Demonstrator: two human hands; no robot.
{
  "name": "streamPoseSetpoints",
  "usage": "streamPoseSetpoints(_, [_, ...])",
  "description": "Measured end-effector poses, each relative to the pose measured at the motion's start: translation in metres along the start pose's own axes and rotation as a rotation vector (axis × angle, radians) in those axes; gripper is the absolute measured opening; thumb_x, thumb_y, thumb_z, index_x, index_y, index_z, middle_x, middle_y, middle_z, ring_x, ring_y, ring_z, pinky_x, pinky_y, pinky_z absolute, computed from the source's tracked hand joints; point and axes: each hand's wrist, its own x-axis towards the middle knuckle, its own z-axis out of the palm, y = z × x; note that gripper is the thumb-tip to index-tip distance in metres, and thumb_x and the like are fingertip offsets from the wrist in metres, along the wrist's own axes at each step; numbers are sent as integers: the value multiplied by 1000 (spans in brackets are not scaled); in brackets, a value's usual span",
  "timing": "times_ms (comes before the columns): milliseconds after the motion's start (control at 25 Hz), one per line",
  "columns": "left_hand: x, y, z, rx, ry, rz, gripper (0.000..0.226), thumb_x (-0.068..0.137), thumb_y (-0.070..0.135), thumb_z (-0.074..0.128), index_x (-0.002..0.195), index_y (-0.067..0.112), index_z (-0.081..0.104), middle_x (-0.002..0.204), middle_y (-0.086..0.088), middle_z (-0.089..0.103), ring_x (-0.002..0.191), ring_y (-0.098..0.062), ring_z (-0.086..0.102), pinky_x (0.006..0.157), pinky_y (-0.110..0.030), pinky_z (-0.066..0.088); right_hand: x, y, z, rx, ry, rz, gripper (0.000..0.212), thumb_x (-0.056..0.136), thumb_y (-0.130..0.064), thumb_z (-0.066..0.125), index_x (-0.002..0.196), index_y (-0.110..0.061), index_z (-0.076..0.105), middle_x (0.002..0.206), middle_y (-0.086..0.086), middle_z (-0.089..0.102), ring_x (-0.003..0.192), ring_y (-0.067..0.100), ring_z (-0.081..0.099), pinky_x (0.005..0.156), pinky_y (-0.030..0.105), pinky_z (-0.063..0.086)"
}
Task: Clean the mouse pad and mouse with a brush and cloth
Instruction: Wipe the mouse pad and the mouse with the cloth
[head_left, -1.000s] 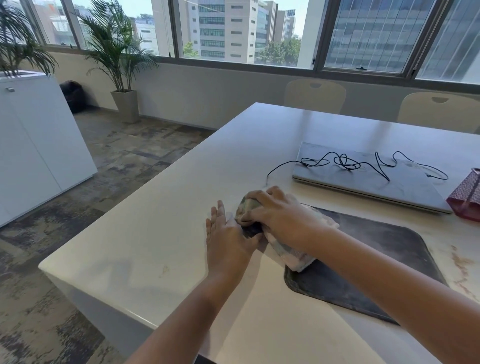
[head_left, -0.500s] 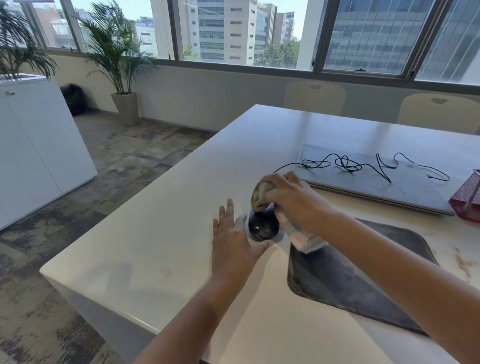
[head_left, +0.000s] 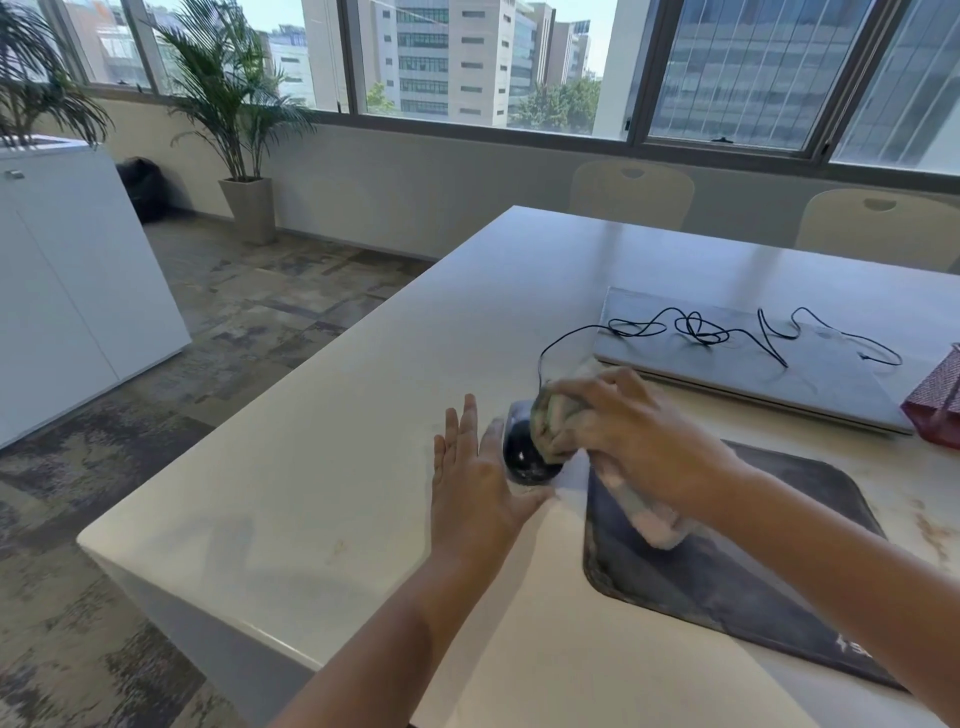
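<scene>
Lifted since earlier, one mouse (head_left: 527, 457) meets one cloth (head_left: 561, 415).

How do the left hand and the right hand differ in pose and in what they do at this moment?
The left hand has straight fingers spread upward, its palm beside the black mouse; the right hand has its fingers curled. The left hand holds no cloth; the right hand grips the cloth and presses it on the mouse. The left hand looks sharp; the right hand is blurred. Both are above the white table, near the mouse.
</scene>
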Motion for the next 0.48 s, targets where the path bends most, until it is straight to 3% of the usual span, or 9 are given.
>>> streamPoseSetpoints(120, [-1, -1, 2, 19, -28, 53, 83, 75, 56, 63, 142, 40, 18, 156, 5, -10, 143, -16, -13, 114, -30, -7, 13, 19, -6, 92, 103, 164, 35, 67, -4, 73, 87, -33, 71, 117, -12, 52, 102, 15, 35, 88, 40, 45])
streamPoseSetpoints(320, [-2, -2, 3, 53, -23, 83, 76, 79, 59, 56, 143, 40, 19, 156, 4, -11, 142, -14, -16, 112, -27, -10, 2, 11, 21, 150, -115, 166, 37, 87, -22, 61, 114, -46, 60, 135, -9, 44, 112, 23, 37, 95, 39, 41])
streamPoseSetpoints(480, [-1, -1, 3, 84, -36, 75, 79, 78, 59, 56, 144, 36, 19, 156, 3, -11, 143, -16, -14, 112, -29, -9, -17, 12, 13, 135, -172, 98, 43, 85, -20, 62, 117, -49, 58, 135, -5, 47, 109, 26, 45, 93, 39, 44])
